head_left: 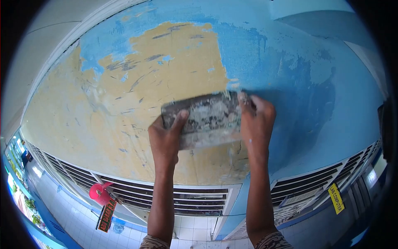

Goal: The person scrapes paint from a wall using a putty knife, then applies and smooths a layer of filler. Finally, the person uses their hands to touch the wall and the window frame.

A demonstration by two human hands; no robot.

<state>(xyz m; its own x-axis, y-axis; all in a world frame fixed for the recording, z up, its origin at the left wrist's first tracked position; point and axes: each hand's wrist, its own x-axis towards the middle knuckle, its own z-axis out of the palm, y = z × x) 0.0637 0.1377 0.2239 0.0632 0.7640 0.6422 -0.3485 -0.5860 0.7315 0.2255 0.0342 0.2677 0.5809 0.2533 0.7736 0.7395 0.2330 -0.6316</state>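
Note:
A wide, dark rectangular scraper plate (212, 113), smeared with whitish and grey residue, lies close to the wall in front of me; its lower edge is blurred. My left hand (166, 135) grips the plate's left end, thumb across the near face and the other fingers mostly hidden behind. At the right end my right hand (258, 120) holds it near the upper corner, with the fingers bent. Behind the plate, the wall has a stripped beige patch (178, 62) with grey scrape marks, bordered by blue paint (265, 54). Whether the plate's edge touches the wall cannot be made out.
Slatted vents (199, 197) in white frames run below the wall. A pink round object (99, 194) and a dark sign with red lettering (107, 215) hang at lower left. A yellow "LAB COMPUTER" sign (336, 198) projects at lower right. White floor tiles (192, 228) show far below.

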